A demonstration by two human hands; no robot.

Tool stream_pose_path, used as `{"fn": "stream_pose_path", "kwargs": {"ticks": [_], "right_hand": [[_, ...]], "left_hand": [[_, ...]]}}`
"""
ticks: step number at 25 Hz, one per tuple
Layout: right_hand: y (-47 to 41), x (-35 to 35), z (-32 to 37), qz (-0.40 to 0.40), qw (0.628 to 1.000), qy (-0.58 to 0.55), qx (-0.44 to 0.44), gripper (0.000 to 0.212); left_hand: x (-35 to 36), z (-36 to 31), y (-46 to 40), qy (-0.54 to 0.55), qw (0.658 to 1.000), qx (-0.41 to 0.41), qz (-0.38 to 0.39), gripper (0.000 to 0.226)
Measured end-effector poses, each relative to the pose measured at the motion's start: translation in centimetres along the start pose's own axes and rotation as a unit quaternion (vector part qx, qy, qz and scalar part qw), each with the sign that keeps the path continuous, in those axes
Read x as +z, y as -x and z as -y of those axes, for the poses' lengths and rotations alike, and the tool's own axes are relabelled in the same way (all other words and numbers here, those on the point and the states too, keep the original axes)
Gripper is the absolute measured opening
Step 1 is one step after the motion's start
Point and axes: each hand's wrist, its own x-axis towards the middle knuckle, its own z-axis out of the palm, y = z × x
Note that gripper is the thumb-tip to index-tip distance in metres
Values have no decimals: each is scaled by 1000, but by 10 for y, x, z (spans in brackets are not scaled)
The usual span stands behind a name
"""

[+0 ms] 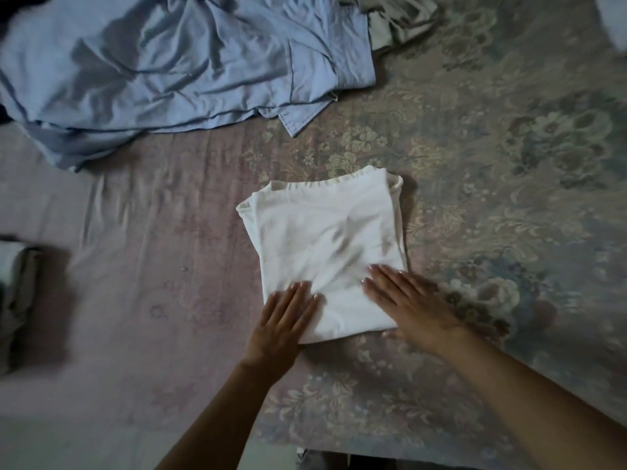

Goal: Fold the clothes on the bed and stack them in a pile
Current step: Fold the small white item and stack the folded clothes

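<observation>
Both hands lie flat, fingers straight, pressing the folded white shirt (pixel 325 252) mid-frame on the bed (pixel 492 164): left hand (pixel 283 322) on its lower-left corner, right hand (pixel 412 305) lower right. Blue clothes (pixel 176 69) rumpled upper left, cut off by the frame. Blurry folded pile (pixel 17 300) at left edge, hard to make out.

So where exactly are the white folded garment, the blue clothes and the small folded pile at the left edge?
white folded garment (pixel 322 232), head view, on its flat upper middle.
blue clothes (pixel 176 62), head view, on the crumpled middle of the heap.
small folded pile (pixel 17 293), head view, on its visible grey side.
</observation>
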Motion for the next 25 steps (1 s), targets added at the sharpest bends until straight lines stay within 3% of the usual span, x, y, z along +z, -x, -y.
{"fn": "stream_pose_path", "kwargs": {"ticks": [1, 3, 6, 8, 10, 11, 12, 13, 15, 16, 17, 18, 20, 24, 25], "right_hand": [[2, 2, -3, -14, 1000, 7, -3, 57], [3, 1, -6, -18, 1000, 10, -10, 56], [11, -18, -5, 59, 998, -7, -33, 61], [24, -38, -7, 121, 988, -72, -67, 65], [33, -71, -14, 220, 953, -199, -52, 51], [28, -87, -18, 257, 921, -293, 1, 39], [16, -99, -22, 218, 901, -371, 51, 25], [-1, -111, -26, 131, 884, -436, 111, 21], [-39, -115, -38, -74, 823, -501, 256, 13], [-58, -112, -41, -130, 780, -519, 324, 8], [-73, -103, -41, -140, 746, -529, 380, 14], [-83, -90, -38, -116, 731, -526, 420, 23], [-85, -59, -25, -72, 731, -495, 464, 35], [-73, -42, -7, -160, 738, -404, 517, 30], [-71, -39, -10, -165, 735, -385, 534, 29]], "left_hand": [[-1, 0, 0, -6, 1000, -3, -14, 59], [-3, 3, -1, -14, 999, -11, -27, 46], [-7, 0, 4, 1, 1000, 22, -4, 41], [-26, 0, 16, 81, 994, 64, 46, 45], [-62, 9, 19, 259, 957, -24, 130, 43], [-80, 17, 14, 343, 921, -89, 162, 31], [-91, 25, 3, 409, 893, -138, 127, 17], [-98, 35, -9, 477, 851, -208, 71, 9], [-102, 49, -34, 624, 695, -356, -33, 6], [-99, 52, -45, 668, 616, -412, -71, 9], [-91, 51, -53, 674, 572, -458, -95, 17], [-79, 44, -58, 647, 565, -500, -112, 24], [-58, 25, -66, 559, 588, -562, -161, 25], [-46, 5, -70, 394, 677, -579, -226, 25], [-40, 9, -65, 351, 683, -601, -219, 25]]}}
